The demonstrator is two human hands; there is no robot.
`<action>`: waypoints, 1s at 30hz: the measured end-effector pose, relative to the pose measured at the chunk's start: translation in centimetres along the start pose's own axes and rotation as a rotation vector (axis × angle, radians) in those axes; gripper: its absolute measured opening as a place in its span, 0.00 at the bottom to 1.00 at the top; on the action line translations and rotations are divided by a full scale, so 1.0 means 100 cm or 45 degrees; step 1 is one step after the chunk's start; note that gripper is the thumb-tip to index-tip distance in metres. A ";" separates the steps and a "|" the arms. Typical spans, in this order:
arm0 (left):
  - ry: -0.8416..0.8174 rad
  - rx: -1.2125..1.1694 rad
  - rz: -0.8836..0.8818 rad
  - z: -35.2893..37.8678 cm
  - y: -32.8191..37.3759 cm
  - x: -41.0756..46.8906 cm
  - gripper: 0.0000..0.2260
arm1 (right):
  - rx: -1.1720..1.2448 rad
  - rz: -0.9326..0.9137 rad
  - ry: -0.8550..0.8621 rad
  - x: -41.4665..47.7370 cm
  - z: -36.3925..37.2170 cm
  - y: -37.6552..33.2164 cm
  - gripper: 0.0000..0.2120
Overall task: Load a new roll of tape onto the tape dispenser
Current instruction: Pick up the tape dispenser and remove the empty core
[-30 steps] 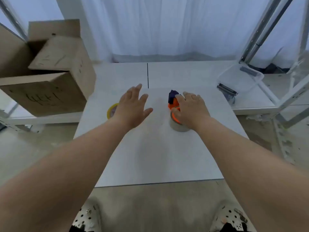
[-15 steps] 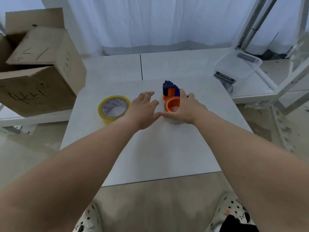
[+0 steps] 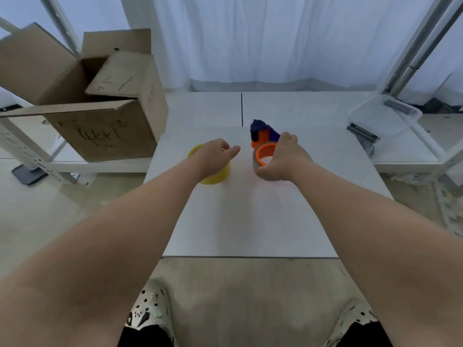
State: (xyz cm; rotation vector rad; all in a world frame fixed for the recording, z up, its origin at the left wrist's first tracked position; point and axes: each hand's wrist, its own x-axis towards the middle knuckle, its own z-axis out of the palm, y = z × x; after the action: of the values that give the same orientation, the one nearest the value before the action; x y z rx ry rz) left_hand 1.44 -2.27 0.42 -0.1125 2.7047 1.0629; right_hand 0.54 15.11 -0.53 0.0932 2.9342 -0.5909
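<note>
Just left of the tape dispenser point(image 3: 262, 139), itself gripped by the right hand point(image 3: 283, 159), the flat-lying yellow roll point(image 3: 217, 177) is clasped by the left hand point(image 3: 213, 156).

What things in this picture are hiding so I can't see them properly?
- Head view, yellow tape roll: its top is under the left hand, so I cannot tell whether that hand grips it.
- Head view, tape dispenser: the right hand, wrapped round its orange ring, covers the near side.
- Head view, cardboard box: its inside is dark behind the flaps.
</note>
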 end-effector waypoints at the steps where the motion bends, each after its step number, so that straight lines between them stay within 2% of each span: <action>1: -0.069 -0.190 -0.081 -0.005 0.002 -0.005 0.26 | 0.061 -0.058 0.045 -0.006 -0.005 -0.007 0.39; 4: -0.302 -0.675 -0.214 -0.027 0.017 -0.025 0.31 | 0.204 -0.259 0.170 -0.024 -0.023 -0.027 0.40; 6: -0.333 -0.824 -0.128 -0.039 0.028 -0.034 0.28 | 0.231 -0.352 0.272 -0.037 -0.036 -0.039 0.43; 8: -0.237 -0.896 -0.028 -0.043 0.038 -0.040 0.24 | 0.267 -0.346 0.346 -0.047 -0.046 -0.048 0.46; 11: 0.073 -0.902 0.074 -0.044 0.049 -0.046 0.19 | 0.487 -0.341 0.348 -0.058 -0.066 -0.057 0.46; 14: 0.306 -0.887 0.122 -0.052 0.050 -0.049 0.14 | 0.770 -0.302 0.252 -0.064 -0.079 -0.057 0.33; 18: 0.116 -0.756 0.156 -0.053 0.040 -0.054 0.13 | 1.186 -0.052 -0.012 -0.062 -0.066 -0.045 0.22; 20: 0.084 -0.637 0.169 -0.047 0.040 -0.054 0.13 | 1.272 -0.013 -0.090 -0.057 -0.062 -0.038 0.25; 23: 0.301 -0.622 0.111 -0.035 0.045 -0.043 0.17 | 1.310 -0.064 -0.109 -0.049 -0.064 -0.030 0.38; 25: 0.360 -0.685 0.007 -0.029 0.048 -0.037 0.17 | 1.303 -0.087 -0.132 -0.047 -0.062 -0.025 0.37; 27: 0.301 -0.639 0.043 -0.025 0.049 -0.035 0.13 | 1.288 -0.074 -0.180 -0.047 -0.060 -0.018 0.35; 30: 0.326 -0.118 0.271 -0.029 0.046 -0.037 0.08 | 1.192 -0.092 -0.391 -0.050 -0.063 -0.006 0.33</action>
State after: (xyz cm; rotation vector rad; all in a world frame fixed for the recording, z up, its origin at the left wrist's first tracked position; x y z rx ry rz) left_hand 3.76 -0.93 6.47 0.0270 2.9466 1.3173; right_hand 4.61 16.84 6.20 -0.0071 2.1449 -1.7427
